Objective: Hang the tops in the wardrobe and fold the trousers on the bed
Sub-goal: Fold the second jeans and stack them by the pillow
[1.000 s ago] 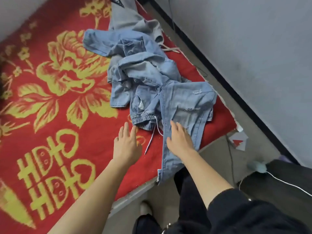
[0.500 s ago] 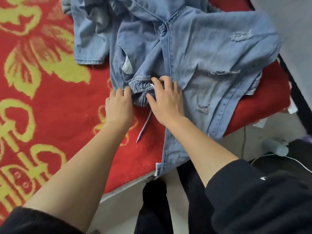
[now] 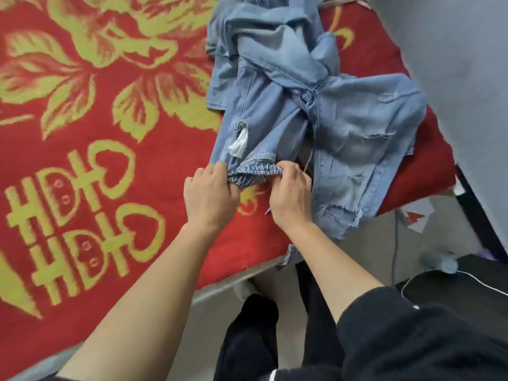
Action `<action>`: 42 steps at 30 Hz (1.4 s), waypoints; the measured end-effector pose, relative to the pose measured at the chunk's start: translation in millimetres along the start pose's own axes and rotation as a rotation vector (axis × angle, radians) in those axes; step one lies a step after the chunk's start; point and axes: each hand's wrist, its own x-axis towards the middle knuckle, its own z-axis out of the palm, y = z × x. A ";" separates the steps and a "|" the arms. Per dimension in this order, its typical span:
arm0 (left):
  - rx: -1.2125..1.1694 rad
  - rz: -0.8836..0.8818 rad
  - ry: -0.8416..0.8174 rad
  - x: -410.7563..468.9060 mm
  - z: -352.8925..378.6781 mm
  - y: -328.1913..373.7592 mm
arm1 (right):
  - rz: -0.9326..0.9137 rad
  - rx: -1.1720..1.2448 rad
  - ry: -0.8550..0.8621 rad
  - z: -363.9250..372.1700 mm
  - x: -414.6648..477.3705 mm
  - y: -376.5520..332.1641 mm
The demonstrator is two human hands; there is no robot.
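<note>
Light blue ripped jeans [image 3: 354, 138] lie crumpled on the bed near its right corner, one torn leg hanging over the edge. Their gathered elastic waistband [image 3: 254, 173] faces me, with a white pocket lining showing above it. My left hand [image 3: 210, 195] grips the waistband's left end. At the waistband's right end, my right hand [image 3: 291, 196] pinches the fabric. More blue denim [image 3: 269, 34] is piled behind the jeans; I cannot tell whether it is a separate garment.
The bed carries a red blanket [image 3: 96, 166] with yellow flowers and characters. A grey wall [image 3: 467, 64] runs along the right. On the floor to the right are a cable [image 3: 395, 251], a paper scrap [image 3: 415, 218] and a dark box. My dark-trousered legs stand at the bed edge.
My hands went from lying flat near the jeans to taking hold of the waistband at both ends. The view moved closer and then shifted right.
</note>
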 end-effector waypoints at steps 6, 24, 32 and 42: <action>-0.041 -0.089 0.075 -33.2 -113.1 -56.2 | -0.128 -0.007 -0.100 -45.4 -30.0 -114.8; -0.094 -0.211 0.866 -80.8 -533.6 -154.0 | -0.407 -0.211 0.249 -271.0 -33.2 -438.5; -0.251 -0.171 1.070 -117.2 -647.7 -137.2 | -0.777 0.379 0.361 -318.7 -141.8 -509.4; -0.299 -0.281 0.774 -129.6 -577.9 -189.7 | -0.827 -0.534 -0.185 -182.1 -197.1 -446.3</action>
